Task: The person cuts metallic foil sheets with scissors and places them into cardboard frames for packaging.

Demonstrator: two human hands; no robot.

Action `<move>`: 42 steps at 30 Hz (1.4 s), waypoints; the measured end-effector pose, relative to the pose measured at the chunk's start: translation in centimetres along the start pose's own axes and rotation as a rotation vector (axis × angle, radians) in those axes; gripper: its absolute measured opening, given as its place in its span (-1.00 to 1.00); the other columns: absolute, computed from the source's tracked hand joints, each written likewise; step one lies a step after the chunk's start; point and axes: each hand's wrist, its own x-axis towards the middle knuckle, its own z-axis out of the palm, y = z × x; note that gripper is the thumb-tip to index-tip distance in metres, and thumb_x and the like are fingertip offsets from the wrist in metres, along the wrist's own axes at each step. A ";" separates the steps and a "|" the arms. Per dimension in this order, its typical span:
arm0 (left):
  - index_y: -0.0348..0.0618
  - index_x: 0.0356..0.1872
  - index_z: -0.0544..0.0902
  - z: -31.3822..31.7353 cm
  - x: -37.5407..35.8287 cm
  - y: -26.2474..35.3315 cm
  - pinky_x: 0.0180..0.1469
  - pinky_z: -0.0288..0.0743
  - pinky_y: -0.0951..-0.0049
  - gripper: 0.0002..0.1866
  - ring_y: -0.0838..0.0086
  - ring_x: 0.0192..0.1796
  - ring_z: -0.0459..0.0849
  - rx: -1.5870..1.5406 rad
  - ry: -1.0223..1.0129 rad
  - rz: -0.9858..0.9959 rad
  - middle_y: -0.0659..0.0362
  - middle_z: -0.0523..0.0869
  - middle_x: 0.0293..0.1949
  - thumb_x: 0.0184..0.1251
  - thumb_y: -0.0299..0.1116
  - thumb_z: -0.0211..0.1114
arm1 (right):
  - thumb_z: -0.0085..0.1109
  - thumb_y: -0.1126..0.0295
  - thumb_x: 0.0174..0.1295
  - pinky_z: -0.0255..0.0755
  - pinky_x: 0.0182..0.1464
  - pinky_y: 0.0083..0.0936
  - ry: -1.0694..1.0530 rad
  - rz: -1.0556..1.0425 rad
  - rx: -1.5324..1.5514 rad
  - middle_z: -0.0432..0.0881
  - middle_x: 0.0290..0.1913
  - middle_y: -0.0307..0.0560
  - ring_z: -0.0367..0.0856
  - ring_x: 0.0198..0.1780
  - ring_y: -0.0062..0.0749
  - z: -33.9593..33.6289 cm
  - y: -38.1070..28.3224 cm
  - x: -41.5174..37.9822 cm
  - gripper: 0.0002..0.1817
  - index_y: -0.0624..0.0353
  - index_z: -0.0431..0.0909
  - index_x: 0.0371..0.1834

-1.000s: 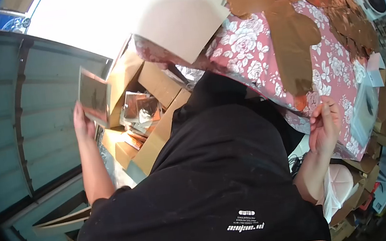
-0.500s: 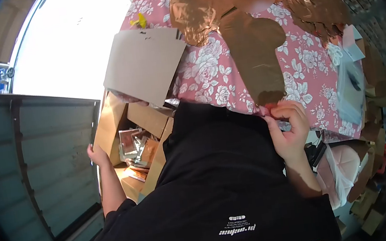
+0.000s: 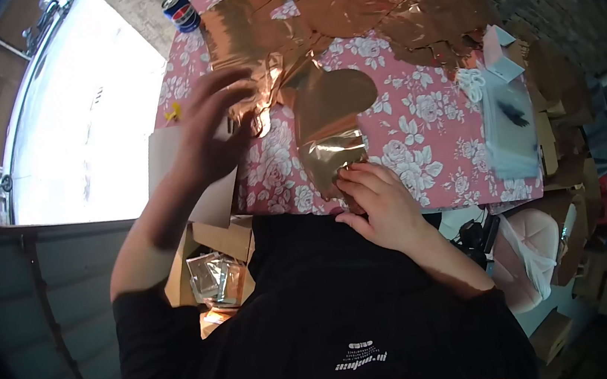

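Note:
A flat, uninflated copper-coloured foil balloon (image 3: pixel 334 100) lies on the pink floral tablecloth (image 3: pixel 426 145), its rounded lobe pointing right and its narrow end toward me. My right hand (image 3: pixel 384 206) is closed over that narrow end at the table's near edge, fingers on top of the foil and thumb below. My left hand (image 3: pixel 211 132) is raised over the table's left side with fingers spread and holds nothing. Beneath it is a pale sheet of card (image 3: pixel 172 156), partly hidden by the forearm. Crumpled shiny foil sits just right of the left fingertips.
More flat foil balloons (image 3: pixel 434 21) spread across the far side. A blue can (image 3: pixel 181 12) stands at the back left. At the right are a clear plastic bag (image 3: pixel 509 125), white string (image 3: pixel 471 84) and a small white box (image 3: pixel 504 54). An open carton (image 3: pixel 223 236) with packets stands below left.
My left hand has risen from beside the carton to over the table. My right hand has moved forward onto the table with the balloon's end. The view has shifted, bringing the can in.

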 end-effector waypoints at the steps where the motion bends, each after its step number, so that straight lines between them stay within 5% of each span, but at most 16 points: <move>1: -0.18 0.15 0.72 2.2 1.8 -1.2 0.38 0.60 0.07 -0.57 -0.02 0.34 0.71 0.056 -0.120 -0.059 -0.05 0.74 0.28 0.22 -0.53 0.51 | 0.64 0.22 0.15 0.43 0.51 -0.03 0.008 0.004 -0.005 0.68 0.38 0.01 0.57 0.48 0.07 -0.3 0.3 0.1 -0.37 0.24 0.70 0.28; 3: -0.22 0.23 0.71 7.3 6.5 -4.4 0.48 0.50 0.01 -0.56 -0.06 0.40 0.65 -0.012 -0.226 0.048 -0.10 0.71 0.34 0.41 -0.24 0.46 | 0.63 0.26 0.18 0.51 0.47 -0.10 0.085 0.017 0.003 0.72 0.33 0.03 0.63 0.43 0.06 -1.0 0.8 0.1 -0.41 0.27 0.71 0.26; 4: -0.25 0.38 0.64 10.4 8.2 -7.0 0.52 0.48 0.05 -0.42 -0.08 0.44 0.62 0.130 -0.246 0.146 -0.15 0.70 0.35 0.38 -0.25 0.52 | 0.63 0.26 0.18 0.51 0.47 -0.10 0.089 0.020 -0.003 0.72 0.33 0.03 0.63 0.43 0.06 -1.3 0.9 0.1 -0.41 0.27 0.71 0.26; 7: -0.28 0.39 0.62 15.2 13.3 -10.2 0.52 0.48 0.05 -0.39 -0.09 0.45 0.61 0.146 -0.489 -0.007 -0.17 0.68 0.37 0.38 -0.24 0.51 | 0.63 0.31 0.19 0.59 0.41 -0.15 0.176 0.076 0.046 0.77 0.26 0.05 0.70 0.37 0.04 -2.8 1.3 0.2 -0.44 0.27 0.73 0.25; 13: -0.32 0.27 0.70 20.0 17.0 -14.7 0.39 0.60 0.05 -0.49 -0.10 0.31 0.72 0.102 -0.752 0.053 -0.17 0.70 0.33 0.44 -0.18 0.44 | 0.65 0.34 0.18 0.69 0.25 -0.19 0.243 0.151 0.092 0.82 0.15 0.10 0.79 0.22 0.02 -5.5 2.8 0.1 -0.50 0.28 0.76 0.17; 15: -0.28 0.18 0.73 21.0 17.0 -15.6 0.27 0.66 0.02 -0.54 -0.08 0.20 0.77 0.346 -0.811 0.052 -0.14 0.74 0.28 0.40 -0.17 0.49 | 0.65 0.34 0.18 0.69 0.22 -0.19 0.237 0.190 0.122 0.82 0.13 0.11 0.81 0.18 0.03 -6.1 3.5 0.1 -0.52 0.27 0.77 0.15; 22: -0.28 0.04 0.76 19.2 18.7 -15.5 0.09 0.66 0.03 -0.57 -0.09 0.00 0.83 0.133 -0.549 -0.321 -0.18 0.83 -0.08 0.38 -0.11 0.54 | 0.56 0.37 0.29 0.69 0.06 -0.24 0.243 0.272 0.143 0.82 0.09 0.11 0.83 0.02 -0.03 -8.9 6.8 5.2 -0.66 0.23 0.79 0.08; 27: -0.33 -0.02 0.77 19.2 18.0 -16.0 0.02 0.65 0.06 -0.55 -0.11 -0.08 0.83 0.021 -0.458 -0.181 -0.22 0.84 -0.16 0.45 -0.06 0.50 | 0.48 0.32 0.36 0.61 0.25 -0.15 0.328 0.280 -0.051 0.75 0.23 0.13 0.73 0.20 0.06 -8.0 13.4 13.7 -0.57 0.20 0.71 0.25; 31: -0.33 0.02 0.77 19.3 17.7 -16.7 0.05 0.64 0.09 -0.58 -0.07 -0.05 0.83 -0.017 -0.526 -0.267 -0.20 0.83 -0.17 0.54 -0.08 0.41 | 0.48 0.28 0.30 0.54 0.38 -0.06 0.462 0.153 -0.221 0.74 0.17 0.14 0.67 0.28 0.10 -4.8 20.5 19.6 -0.53 0.26 0.68 0.23; 33: -0.32 0.02 0.78 20.1 17.1 -19.2 0.03 0.64 0.06 -0.59 -0.04 -0.09 0.82 -0.146 -0.375 0.163 -0.16 0.84 -0.20 0.61 -0.09 0.31 | 0.48 0.29 0.27 0.54 0.39 -0.05 0.458 0.138 -0.241 0.74 0.13 0.14 0.67 0.28 0.11 -4.6 21.5 20.7 -0.54 0.30 0.68 0.17; 34: -0.32 0.02 0.78 19.5 17.4 -18.5 0.03 0.64 0.06 -0.59 -0.04 -0.09 0.82 -0.143 -0.376 0.160 -0.16 0.84 -0.20 0.61 -0.09 0.31 | 0.48 0.30 0.25 0.54 0.38 -0.06 0.334 0.216 -0.239 0.74 0.14 0.15 0.67 0.28 0.11 -4.8 21.7 21.1 -0.57 0.29 0.68 0.12; 36: -0.31 -0.01 0.80 17.7 18.4 -16.5 -0.07 0.64 0.13 -0.63 0.16 -0.20 0.82 -0.057 -0.583 -0.285 -0.07 0.85 -0.26 0.61 -0.13 0.34 | 0.49 0.31 0.24 0.54 0.38 -0.07 0.208 0.289 -0.238 0.73 0.15 0.16 0.66 0.29 0.12 -5.0 21.8 21.2 -0.60 0.29 0.69 0.07; 39: -0.31 -0.07 0.81 18.0 18.1 -17.2 -0.19 0.60 0.25 -0.66 0.39 -0.32 0.74 -0.102 -0.599 -0.392 0.04 0.83 -0.34 0.57 -0.16 0.42 | 0.49 0.31 0.24 0.54 0.37 -0.08 0.194 0.273 -0.257 0.74 0.15 0.15 0.65 0.30 0.09 -4.8 21.5 20.8 -0.60 0.25 0.66 0.07; 42: -0.31 -0.10 0.82 18.5 17.9 -17.1 -0.26 0.54 0.35 -0.67 0.54 -0.37 0.65 -0.201 -0.499 -0.503 0.12 0.77 -0.41 0.52 -0.16 0.50 | 0.50 0.28 0.25 0.53 0.36 -0.07 0.441 0.133 -0.285 0.74 0.13 0.10 0.66 0.29 0.06 -4.6 20.7 21.1 -0.54 0.20 0.63 0.18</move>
